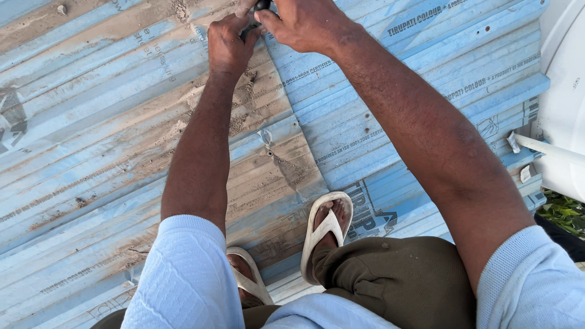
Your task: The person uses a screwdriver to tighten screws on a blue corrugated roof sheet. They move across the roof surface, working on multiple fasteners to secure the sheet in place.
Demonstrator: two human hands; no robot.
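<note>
Both hands meet at the top centre of the frame: left hand (228,42) and right hand (301,23) pinch closed on a small dark tool (255,18), possibly a screw driver, against the blue corrugated roofing sheet (378,116); fastening looks unfinished.

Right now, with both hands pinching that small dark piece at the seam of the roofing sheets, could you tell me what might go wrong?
1. The small dark piece sits between the left hand and right hand, mostly hidden; it could slip and slide down the sloping blue corrugated sheets.
2. Sand covers the ribs, and the person squats in loose white sandals, so a foot may skid.
3. The fingers work beside the overlapping sheet edge, which may cut.
</note>
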